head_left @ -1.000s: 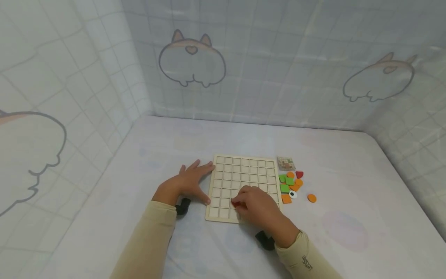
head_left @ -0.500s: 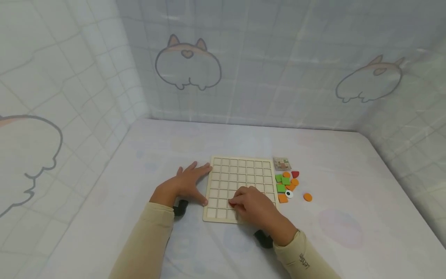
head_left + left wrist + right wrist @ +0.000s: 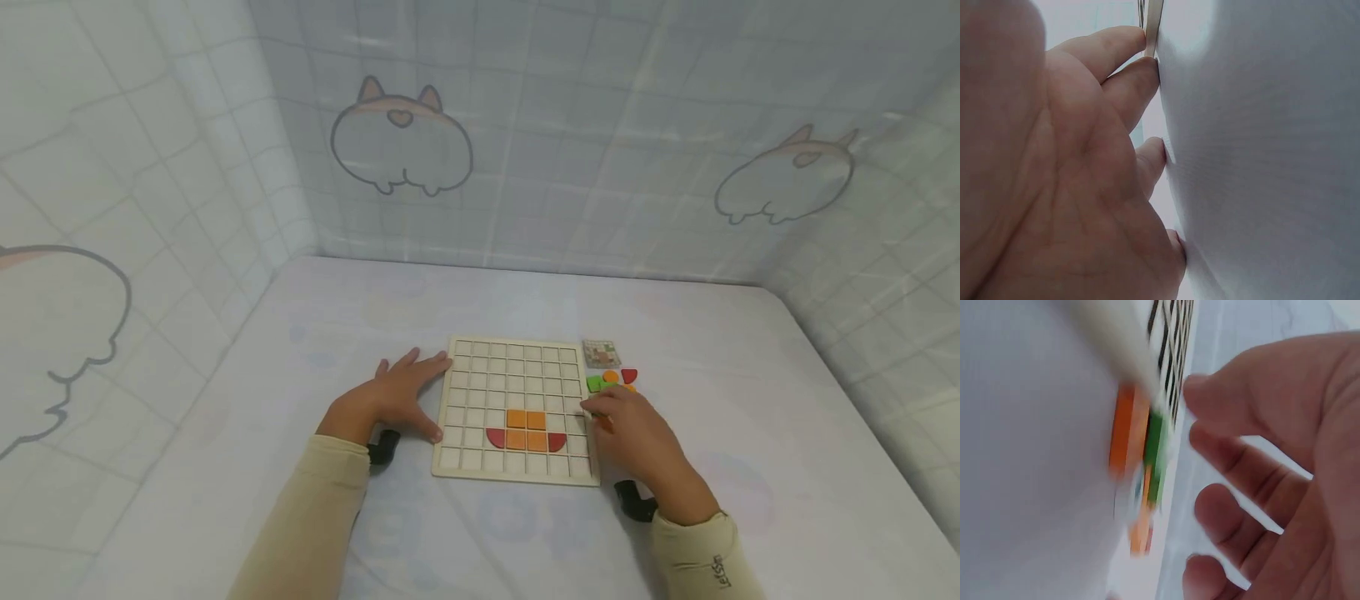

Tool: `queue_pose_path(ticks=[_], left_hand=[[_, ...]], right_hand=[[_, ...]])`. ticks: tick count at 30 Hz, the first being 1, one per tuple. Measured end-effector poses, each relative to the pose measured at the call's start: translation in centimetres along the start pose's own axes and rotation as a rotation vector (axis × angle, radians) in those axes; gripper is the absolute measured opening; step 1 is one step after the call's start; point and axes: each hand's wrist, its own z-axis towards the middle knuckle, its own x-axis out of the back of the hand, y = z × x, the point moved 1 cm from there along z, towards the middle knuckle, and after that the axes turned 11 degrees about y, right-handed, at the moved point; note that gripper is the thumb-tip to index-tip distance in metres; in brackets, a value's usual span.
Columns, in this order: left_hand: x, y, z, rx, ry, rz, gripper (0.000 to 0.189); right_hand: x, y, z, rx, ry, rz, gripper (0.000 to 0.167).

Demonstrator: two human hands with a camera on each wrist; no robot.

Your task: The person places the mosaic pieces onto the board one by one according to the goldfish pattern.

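My left hand (image 3: 393, 398) rests with spread fingers at the left edge of the wooden grid board (image 3: 480, 367). In the left wrist view its fingertips meet the tabletop and the board's side. Near the board's front lie several orange square tiles (image 3: 527, 429), with a red quarter-round tile (image 3: 496, 437) on their left and another red tile (image 3: 557, 442) on their right. Over the board's right edge hovers my right hand (image 3: 637, 437), fingers loosely bent and holding nothing. Green tiles (image 3: 1155, 440) and an orange tile (image 3: 1122, 428) lie below its fingertips; the hand partly hides this pile from above.
A small patterned card (image 3: 602, 353) lies beyond the loose tiles, off the board's right side. A loose red tile (image 3: 629, 376) and an orange disc (image 3: 611, 377) sit near it. Patterned sheets (image 3: 562, 167) stand around the table on the back and sides.
My right hand has left a red tile on the board and moved right to the loose pile, uncovering the orange and red tiles. The left hand keeps its place at the board.
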Motion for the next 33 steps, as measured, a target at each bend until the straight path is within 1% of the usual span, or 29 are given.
queue_pose_path(ticks=[2, 5, 8, 11, 18, 22, 25, 27, 30, 33], left_hand=[[0.0, -0.1, 0.0, 0.004, -0.001, -0.005, 0.122], [0.0, -0.2, 0.1, 0.01, -0.003, -0.011, 0.122], [-0.1, -0.3, 0.1, 0.006, -0.002, -0.011, 0.122], [-0.2, -0.3, 0.1, 0.003, -0.001, -0.012, 0.123], [-0.2, -0.3, 0.1, 0.002, -0.002, -0.015, 0.121], [-0.2, -0.2, -0.1, -0.003, -0.001, -0.016, 0.12], [-0.2, -0.1, -0.2, 0.007, -0.002, -0.022, 0.119], [-0.2, -0.1, -0.3, 0.012, -0.002, -0.028, 0.119], [-0.2, -0.2, -0.3, 0.022, -0.004, -0.034, 0.12], [-0.2, -0.2, -0.3, 0.027, -0.004, -0.042, 0.121]], right_hand=[[0.4, 1.0, -0.1, -0.034, -0.003, -0.054, 0.034], [0.6, 2.1, 0.0, -0.097, -0.038, -0.114, 0.037], [0.5, 2.7, 0.0, -0.151, -0.064, -0.102, 0.038], [0.4, 2.8, 0.0, -0.192, -0.077, -0.06, 0.037], [-0.1, 2.8, 0.1, -0.228, -0.074, -0.021, 0.036], [-0.1, 2.9, 0.2, -0.231, -0.075, -0.011, 0.034], [0.2, 2.9, 0.2, -0.23, -0.077, 0.006, 0.032], [0.4, 2.5, 0.1, -0.244, -0.072, 0.033, 0.035], [0.7, 0.8, 0.0, -0.244, -0.053, 0.087, 0.037], [0.3, -2.0, 0.2, -0.16, -0.044, 0.126, 0.034]])
